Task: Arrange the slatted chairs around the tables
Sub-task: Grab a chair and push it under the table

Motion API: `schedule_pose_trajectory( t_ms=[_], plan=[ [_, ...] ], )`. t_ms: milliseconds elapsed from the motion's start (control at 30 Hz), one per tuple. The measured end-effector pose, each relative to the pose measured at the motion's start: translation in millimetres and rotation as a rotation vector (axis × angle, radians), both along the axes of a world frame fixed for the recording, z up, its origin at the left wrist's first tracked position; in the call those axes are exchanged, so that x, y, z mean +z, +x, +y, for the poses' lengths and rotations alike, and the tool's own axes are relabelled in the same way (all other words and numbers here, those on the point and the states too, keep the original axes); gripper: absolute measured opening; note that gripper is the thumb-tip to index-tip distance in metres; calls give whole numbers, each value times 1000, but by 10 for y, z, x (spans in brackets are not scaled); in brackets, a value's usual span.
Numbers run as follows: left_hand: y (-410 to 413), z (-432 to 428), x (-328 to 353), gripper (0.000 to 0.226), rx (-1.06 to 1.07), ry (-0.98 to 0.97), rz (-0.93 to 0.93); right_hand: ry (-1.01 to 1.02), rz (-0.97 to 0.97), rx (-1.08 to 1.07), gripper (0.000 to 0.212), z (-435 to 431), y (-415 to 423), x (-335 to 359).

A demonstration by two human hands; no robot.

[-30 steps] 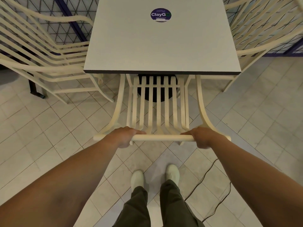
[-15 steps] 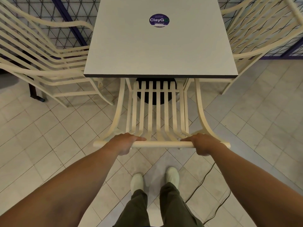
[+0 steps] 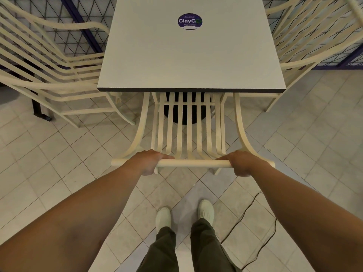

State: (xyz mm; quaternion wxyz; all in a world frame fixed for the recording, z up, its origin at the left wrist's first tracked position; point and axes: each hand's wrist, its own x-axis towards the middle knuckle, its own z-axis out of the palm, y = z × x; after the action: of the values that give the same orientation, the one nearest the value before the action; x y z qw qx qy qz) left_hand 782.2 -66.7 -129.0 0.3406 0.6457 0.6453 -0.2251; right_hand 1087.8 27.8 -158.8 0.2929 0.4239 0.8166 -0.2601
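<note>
A cream slatted chair (image 3: 189,130) faces the square grey table (image 3: 190,55), its seat front tucked under the table's near edge. My left hand (image 3: 147,161) grips the left part of the chair's top rail. On the right part of the same rail my right hand (image 3: 242,163) is closed. Two more cream slatted chairs stand at the table's sides: the left chair (image 3: 49,75) and the right chair (image 3: 314,40).
A round purple sticker (image 3: 190,21) lies on the tabletop. The table's black pedestal base (image 3: 186,112) shows through the slats. A thin black cable (image 3: 251,216) runs over the tiled floor at my right. A mesh fence (image 3: 59,22) stands behind the chairs.
The chair looks slightly further out from under the table than a second ago, and the view has shifted a little. Both hands keep their grip on the rail.
</note>
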Motion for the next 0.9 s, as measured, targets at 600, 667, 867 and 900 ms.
schedule_pose_trajectory(
  t_ms=[600,667,867,900],
  plan=[
    [23,-34,-57,84,-7,-2,8,-7,-1,-5,74,4,26,-57],
    [1,-54,-79,85,7,-8,5,-8,3,-1,75,-5,21,-51],
    [-23,-110,-107,81,28,-2,13,-16,-3,-65,77,-49,20,-18],
    [-1,-114,-88,81,34,6,11,-20,0,-70,75,-65,8,26]
  ],
)
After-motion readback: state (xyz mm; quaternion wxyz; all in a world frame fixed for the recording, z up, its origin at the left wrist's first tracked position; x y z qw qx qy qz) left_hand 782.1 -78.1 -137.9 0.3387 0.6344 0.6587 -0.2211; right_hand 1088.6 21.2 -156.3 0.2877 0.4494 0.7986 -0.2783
